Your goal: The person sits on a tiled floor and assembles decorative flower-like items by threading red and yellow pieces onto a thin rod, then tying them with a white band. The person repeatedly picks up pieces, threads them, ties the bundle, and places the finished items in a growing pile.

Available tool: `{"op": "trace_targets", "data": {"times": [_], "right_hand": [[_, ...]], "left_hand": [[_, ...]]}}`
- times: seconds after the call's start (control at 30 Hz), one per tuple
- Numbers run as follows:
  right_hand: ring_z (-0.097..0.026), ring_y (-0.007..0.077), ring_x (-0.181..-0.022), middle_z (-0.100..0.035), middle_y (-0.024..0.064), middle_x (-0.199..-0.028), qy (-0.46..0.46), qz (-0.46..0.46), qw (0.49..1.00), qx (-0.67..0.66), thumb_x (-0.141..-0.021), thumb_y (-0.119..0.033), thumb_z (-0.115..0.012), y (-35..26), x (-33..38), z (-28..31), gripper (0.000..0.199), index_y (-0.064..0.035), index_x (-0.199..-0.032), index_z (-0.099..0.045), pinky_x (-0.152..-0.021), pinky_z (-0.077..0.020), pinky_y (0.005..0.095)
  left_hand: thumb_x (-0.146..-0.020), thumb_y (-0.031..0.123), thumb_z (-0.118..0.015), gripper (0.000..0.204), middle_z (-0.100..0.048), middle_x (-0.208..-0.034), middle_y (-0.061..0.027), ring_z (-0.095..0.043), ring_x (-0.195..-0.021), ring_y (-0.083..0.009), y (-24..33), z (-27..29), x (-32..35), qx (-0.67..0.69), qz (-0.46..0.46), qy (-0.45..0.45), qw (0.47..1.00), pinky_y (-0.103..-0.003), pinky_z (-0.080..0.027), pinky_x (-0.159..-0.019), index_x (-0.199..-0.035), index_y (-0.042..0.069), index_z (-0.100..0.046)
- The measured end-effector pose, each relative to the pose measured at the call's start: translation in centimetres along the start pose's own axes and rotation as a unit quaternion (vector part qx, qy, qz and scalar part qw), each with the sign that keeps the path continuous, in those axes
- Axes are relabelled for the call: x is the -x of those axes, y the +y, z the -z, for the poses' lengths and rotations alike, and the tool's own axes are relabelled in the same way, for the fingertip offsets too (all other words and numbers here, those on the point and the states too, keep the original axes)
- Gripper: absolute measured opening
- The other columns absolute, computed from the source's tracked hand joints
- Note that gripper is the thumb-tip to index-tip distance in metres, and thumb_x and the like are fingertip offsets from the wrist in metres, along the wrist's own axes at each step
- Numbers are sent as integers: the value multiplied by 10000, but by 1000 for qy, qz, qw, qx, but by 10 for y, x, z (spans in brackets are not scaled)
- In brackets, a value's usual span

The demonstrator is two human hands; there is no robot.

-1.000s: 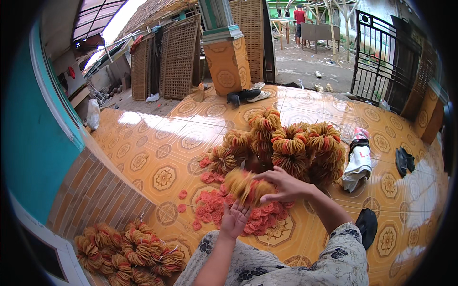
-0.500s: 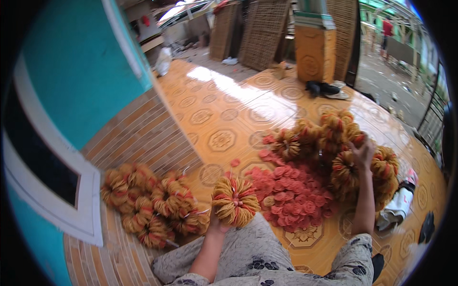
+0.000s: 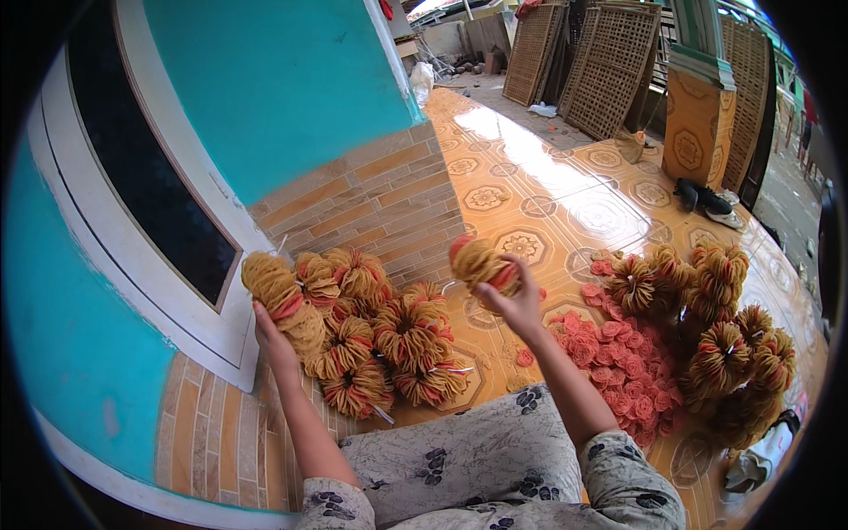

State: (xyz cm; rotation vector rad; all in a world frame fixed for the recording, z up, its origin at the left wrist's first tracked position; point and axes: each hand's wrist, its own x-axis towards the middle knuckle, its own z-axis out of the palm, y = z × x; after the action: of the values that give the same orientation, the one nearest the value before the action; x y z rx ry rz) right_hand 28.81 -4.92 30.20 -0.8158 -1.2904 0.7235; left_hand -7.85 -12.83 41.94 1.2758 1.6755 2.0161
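Note:
At the left, my left hand (image 3: 277, 343) is closed on a ring-shaped bundle of thin tan and red crackers (image 3: 267, 281), held up against the left heap of similar bundles (image 3: 353, 340). Part of this bundle merges with the heap from this angle. My right hand (image 3: 515, 305) grips another cracker bundle (image 3: 481, 265) in the air above the floor, right of that heap, fingers wrapped round its right side. Loose red crackers (image 3: 618, 353) lie in a pile right of my lap. Beyond them is a right heap of tan and red bundles (image 3: 729, 353).
A turquoise wall (image 3: 283, 88) with stone-look tiles (image 3: 371, 203) and a white-framed dark window (image 3: 146, 150) stands close on my left. A tiled pillar (image 3: 698, 124) and woven racks (image 3: 609, 71) stand farther back. Dark shoes (image 3: 698, 196) sit by the pillar. A white package (image 3: 760, 459) lies at right.
The view has turned left. My left hand has carried its bundle to the left heap. My right hand has left the right heap and come leftward with a bundle in it.

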Motion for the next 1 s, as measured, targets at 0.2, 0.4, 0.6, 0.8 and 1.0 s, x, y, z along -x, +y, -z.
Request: {"op": "trace_targets", "data": {"times": [0.2, 0.4, 0.6, 0.8, 1.0], "right_hand": [[-208, 361, -1478, -311, 187, -1549, -410, 111, 804, 416, -797, -629, -672, 40, 36, -140, 901, -219, -1517, -319, -1156, -134, 646], [-192, 396, -1473, -256, 161, -1578, -316, 148, 857, 380, -858, -586, -632, 40, 54, -124, 841, -250, -1539, -268, -1159, -125, 643], [-316, 383, -1409, -348, 190, -1501, -108, -33, 844, 525, -855, -548, -664, 12, 78, 116, 756, -190, -1466, -400, -1150, -174, 616], [-287, 399, -1426, -394, 214, -1473, 311, -272, 433, 801, -859, -237, -669, -69, 145, 441, 683, -136, -1473, -386, -1184, -125, 579], [-512, 332, -1188, -570, 128, -1136, 258, -291, 451, 804, -753, -129, -714, -134, 203, 535, 614, -156, -1334, -519, -1180, -175, 557]], "left_hand": [[-1037, 534, -259, 700, -521, -1383, -239, -416, -1350, -356, -47, -8, -112, -482, -105, -184, 850, -394, -289, -1148, -1306, -32, -572], [-1063, 456, -258, 637, -525, -1365, -257, -468, -1292, -404, -119, 18, -143, -292, -135, -160, 933, -432, -353, -1101, -1297, -68, -537], [-1049, 208, -426, 368, -553, -1343, -196, -492, -1278, -367, -80, -26, -13, -195, -376, -52, 904, -482, -382, -1078, -1299, -43, -526], [-986, 145, -553, 425, -495, -1422, -157, -458, -1338, -307, -54, -145, 167, -91, -120, -460, 875, -425, -346, -1112, -1379, 5, -474], [-997, 317, -578, 599, -477, -1433, -179, -455, -1331, -293, -18, -280, 262, 195, 47, -696, 689, -397, -359, -1105, -1453, 10, -341]]}}
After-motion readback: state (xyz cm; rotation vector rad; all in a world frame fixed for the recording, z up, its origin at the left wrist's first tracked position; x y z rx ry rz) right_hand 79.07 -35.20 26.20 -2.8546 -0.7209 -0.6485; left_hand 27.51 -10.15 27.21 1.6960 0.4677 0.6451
